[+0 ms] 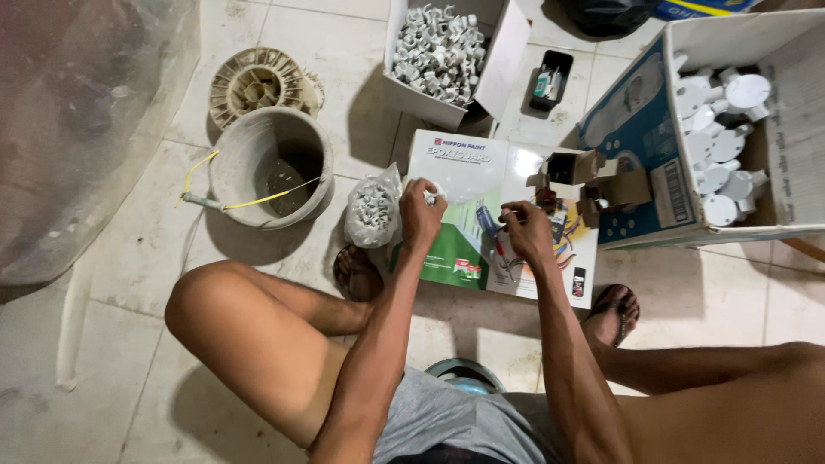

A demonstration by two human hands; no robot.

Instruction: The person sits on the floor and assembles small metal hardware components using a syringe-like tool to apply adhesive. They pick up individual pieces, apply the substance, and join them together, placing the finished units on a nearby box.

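While flat green-white carton (464,176) lies underfoot, left hand (421,215) pinches white clip (432,198); right hand (526,234) grip unclear.

Glossy cardboard sheet (468,172), white plastic clips (438,51), clear plastic bag (371,210), rough, grimy bucket (249,163).

Open board surface lies between my left hand (421,215) and right hand (526,234), except the blue-handled tool (490,228) beside my right fingers. Left of my left hand: bag of clips (372,210), then bucket (271,167). Ahead: white clip box (438,56). Right of my right hand: small open carton (584,176), big box (687,137)
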